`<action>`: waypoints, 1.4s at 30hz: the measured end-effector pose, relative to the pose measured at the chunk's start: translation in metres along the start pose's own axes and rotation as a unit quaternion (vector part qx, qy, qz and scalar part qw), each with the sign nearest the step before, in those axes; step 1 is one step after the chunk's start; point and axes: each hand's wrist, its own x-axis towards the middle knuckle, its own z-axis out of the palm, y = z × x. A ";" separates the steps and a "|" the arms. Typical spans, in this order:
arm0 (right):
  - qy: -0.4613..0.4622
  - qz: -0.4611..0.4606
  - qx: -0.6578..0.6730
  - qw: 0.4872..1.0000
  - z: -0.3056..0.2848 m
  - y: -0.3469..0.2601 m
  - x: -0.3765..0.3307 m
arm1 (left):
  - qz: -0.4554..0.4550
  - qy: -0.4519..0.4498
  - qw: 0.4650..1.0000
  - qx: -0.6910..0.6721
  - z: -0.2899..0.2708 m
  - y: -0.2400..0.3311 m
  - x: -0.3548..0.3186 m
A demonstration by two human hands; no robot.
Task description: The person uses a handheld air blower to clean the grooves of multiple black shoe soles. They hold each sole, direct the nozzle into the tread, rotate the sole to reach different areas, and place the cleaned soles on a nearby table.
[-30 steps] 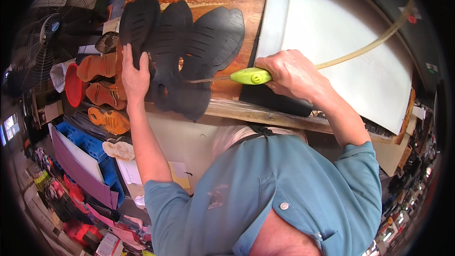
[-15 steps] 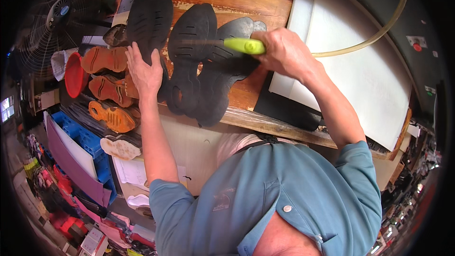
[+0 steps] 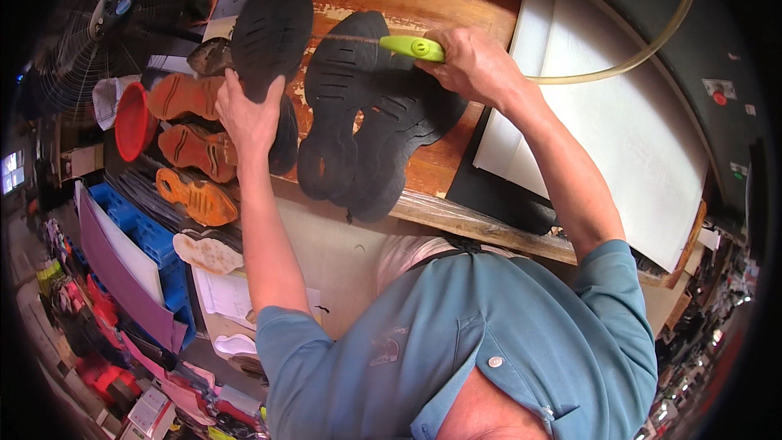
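Observation:
In my right hand [image 3: 466, 61], fingers wrapped round it, is a lime-green air blow gun [image 3: 414, 48] with a thin nozzle reaching left. Its nozzle passes over black shoe-sole pieces [image 3: 332, 126], which lie overlapping at the bench's front edge. My left hand [image 3: 247, 110] grips the lower end of another black sole piece [image 3: 273, 28], thumb on one side and fingers on the other. Beneath and beside that wrist a further black piece [image 3: 284, 138] shows partly. The palm hides where the left fingers meet the sole.
A pale hose [image 3: 627, 73] curves from the gun to the right wall. White sheets [image 3: 595, 122] cover the bench's right side. Left stand orange sole shapes [image 3: 195, 195], a red bowl [image 3: 134, 122], a fan [image 3: 110, 16] and a blue crate [image 3: 134, 224]. The wooden bench [image 3: 440, 159] has worn paint.
The blow gun has risen slightly away from me with my right hand. My left hand has closed from a spread pose round the sole's lower end. The whole view has shifted a little.

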 end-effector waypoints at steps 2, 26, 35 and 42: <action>0.025 -0.016 0.007 1.000 0.003 0.002 -0.002 | -0.016 -0.022 0.999 0.028 -0.003 0.005 0.019; 0.001 -0.024 0.098 0.995 -0.015 0.005 -0.043 | 0.209 0.044 0.975 0.054 0.009 0.012 0.007; 0.039 -0.051 0.063 0.996 -0.007 0.012 -0.022 | 0.086 0.038 0.993 -0.070 -0.011 0.014 0.020; -0.036 -0.050 0.040 0.997 -0.004 -0.002 -0.016 | -0.005 -0.009 0.986 -0.169 -0.007 -0.008 0.030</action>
